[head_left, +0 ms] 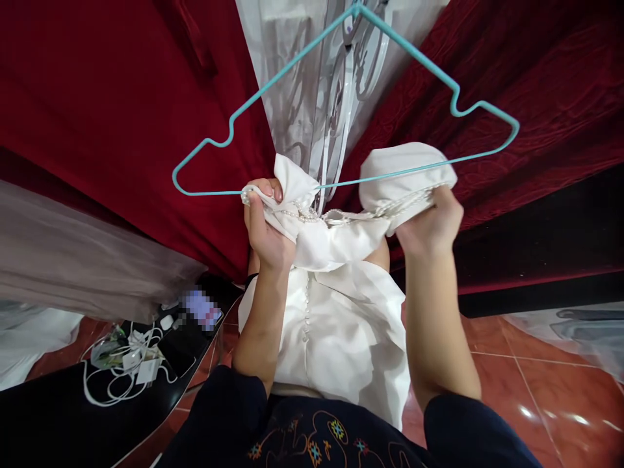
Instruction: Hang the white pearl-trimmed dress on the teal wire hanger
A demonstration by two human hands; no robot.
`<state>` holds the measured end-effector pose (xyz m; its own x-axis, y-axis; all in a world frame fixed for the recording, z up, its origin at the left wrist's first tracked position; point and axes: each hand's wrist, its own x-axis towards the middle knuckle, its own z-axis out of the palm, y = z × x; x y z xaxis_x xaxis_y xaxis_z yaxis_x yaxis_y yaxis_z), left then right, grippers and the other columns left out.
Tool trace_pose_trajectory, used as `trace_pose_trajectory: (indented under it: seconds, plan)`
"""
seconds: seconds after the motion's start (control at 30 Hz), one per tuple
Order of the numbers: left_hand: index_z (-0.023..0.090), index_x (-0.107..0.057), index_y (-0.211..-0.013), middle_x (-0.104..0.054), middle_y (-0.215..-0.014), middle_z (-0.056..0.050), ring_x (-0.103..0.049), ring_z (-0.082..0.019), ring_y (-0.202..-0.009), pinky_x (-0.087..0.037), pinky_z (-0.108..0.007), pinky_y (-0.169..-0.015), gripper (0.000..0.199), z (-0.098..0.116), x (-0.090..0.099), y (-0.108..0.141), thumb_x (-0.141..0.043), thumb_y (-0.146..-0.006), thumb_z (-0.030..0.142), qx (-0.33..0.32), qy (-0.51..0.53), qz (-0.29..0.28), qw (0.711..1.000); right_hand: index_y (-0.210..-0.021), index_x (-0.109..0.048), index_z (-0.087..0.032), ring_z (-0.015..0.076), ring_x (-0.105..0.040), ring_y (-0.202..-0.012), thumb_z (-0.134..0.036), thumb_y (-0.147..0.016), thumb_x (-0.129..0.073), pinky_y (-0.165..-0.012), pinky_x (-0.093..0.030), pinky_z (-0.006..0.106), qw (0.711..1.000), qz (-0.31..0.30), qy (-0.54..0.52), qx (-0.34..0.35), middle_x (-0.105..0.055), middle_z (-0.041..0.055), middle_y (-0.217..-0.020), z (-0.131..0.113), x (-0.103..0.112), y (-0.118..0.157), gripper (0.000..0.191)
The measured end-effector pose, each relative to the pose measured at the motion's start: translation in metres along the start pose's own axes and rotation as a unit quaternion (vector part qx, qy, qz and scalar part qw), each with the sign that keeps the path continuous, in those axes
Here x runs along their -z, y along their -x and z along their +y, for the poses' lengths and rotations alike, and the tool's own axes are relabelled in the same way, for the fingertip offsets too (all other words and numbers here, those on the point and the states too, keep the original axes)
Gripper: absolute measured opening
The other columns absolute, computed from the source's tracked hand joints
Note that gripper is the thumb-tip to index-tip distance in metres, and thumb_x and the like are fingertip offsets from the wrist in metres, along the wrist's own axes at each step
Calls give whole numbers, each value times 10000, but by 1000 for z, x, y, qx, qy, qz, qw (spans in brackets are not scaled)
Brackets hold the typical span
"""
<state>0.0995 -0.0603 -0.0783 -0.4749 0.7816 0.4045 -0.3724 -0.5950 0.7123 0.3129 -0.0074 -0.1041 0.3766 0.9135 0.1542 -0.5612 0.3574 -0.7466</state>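
Observation:
A white garment [341, 318] with pearl-like beads and a row of small buttons hangs in front of my body. My left hand [270, 227] is closed on its left upper part, with fingers beside the lower bar of a light blue hanger [287, 68]. My right hand [431, 224] is closed on the beaded edge at the right, just below the same bar. The hanger's top lies at the upper middle of the view, and its bar crosses in front of the white fabric.
Red curtains [205, 123] hang on both sides of a sheer white one [292, 91]. At the lower left, a black table [49, 416] holds white cables [129, 370] and a phone [202, 309]. The floor [550, 396] has reddish tiles.

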Motion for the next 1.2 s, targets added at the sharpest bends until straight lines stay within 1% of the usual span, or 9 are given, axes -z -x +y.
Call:
trace_pose_trajectory:
  seconds: [0.2, 0.37, 0.47, 0.63, 0.73, 0.83, 0.97, 1.1, 1.2]
  plan:
    - [247, -448, -842, -455, -831, -34, -542, -197, -789, -529, -341, -809, 376, 1, 4, -5, -537, -951, 595, 5, -29, 2, 1000, -795, -617, -270, 233, -690, -1109, -459, -874, -554, -1122, -548, 470, 996, -72, -52, 4, -690, 27, -896, -2, -51, 47, 214]
    - [230, -558, -879, -603, -914, -51, -638, -201, -927, -549, -333, -917, 347, -6, 15, -5, -599, -912, 573, 39, -16, -3, 999, -772, -519, -277, 212, -627, -818, -473, -857, -556, -1048, -560, 424, 994, -81, -71, 6, -535, 19, -737, -9, -55, 51, 217]
    - [201, -621, -878, -651, -903, -39, -666, -196, -983, -549, -294, -913, 313, -14, 40, -3, -659, -863, 511, 35, -78, 70, 994, -764, -453, -274, 225, -582, -782, -517, -833, -560, -1016, -548, 442, 996, -80, -36, 18, -489, 23, -731, -7, -53, 49, 274]
    - [161, -641, -684, -556, -632, 34, -595, -133, -633, -500, -255, -637, 141, 1, 107, -27, -666, -791, 248, -10, -259, 142, 955, -750, -408, -269, 231, -500, -738, -529, -823, -568, -960, -503, 440, 994, -95, -33, 29, -447, 30, -736, -8, -52, 47, 313]
    - [192, -759, -802, -736, -820, -6, -696, -194, -829, -570, -353, -832, 131, 34, 126, -63, -637, -780, 150, -89, -298, 156, 938, -741, -400, -264, 235, -473, -743, -546, -837, -559, -938, -470, 428, 992, -116, -25, 39, -415, 33, -745, -10, -51, 49, 338]
    - [200, -820, -969, -789, -932, -43, -732, -247, -939, -560, -465, -960, 247, 69, 114, -98, -628, -833, 125, -205, -366, 94, 903, -737, -377, -256, 233, -448, -742, -574, -845, -548, -931, -453, 416, 992, -118, -14, 47, -386, 31, -751, -10, -52, 51, 376]
    - [254, -823, -988, -777, -963, -32, -724, -244, -957, -563, -449, -951, 221, 89, 66, -118, -676, -886, 124, -279, -407, -37, 869, -741, -380, -252, 192, -382, -675, -486, -881, -516, -820, -467, 358, 990, -117, -61, 47, -320, 14, -749, -8, -55, 52, 304]
    - [186, -799, -1160, -676, -1059, -76, -651, -231, -994, -546, -372, -908, 295, 82, 23, -92, -725, -880, 136, -276, -413, -159, 853, -754, -408, -259, 180, -341, -652, -488, -874, -530, -737, -455, 333, 991, -105, -76, 42, -315, 9, -736, -7, -57, 53, 287]
    - [169, -795, -1165, -639, -1127, -112, -586, -249, -1102, -508, -375, -944, 265, 69, 16, -52, -650, -967, 269, -271, -313, -170, 894, -751, -428, -258, 178, -346, -651, -500, -868, -556, -742, -446, 345, 990, -106, -77, 41, -353, 11, -721, -9, -56, 54, 298]
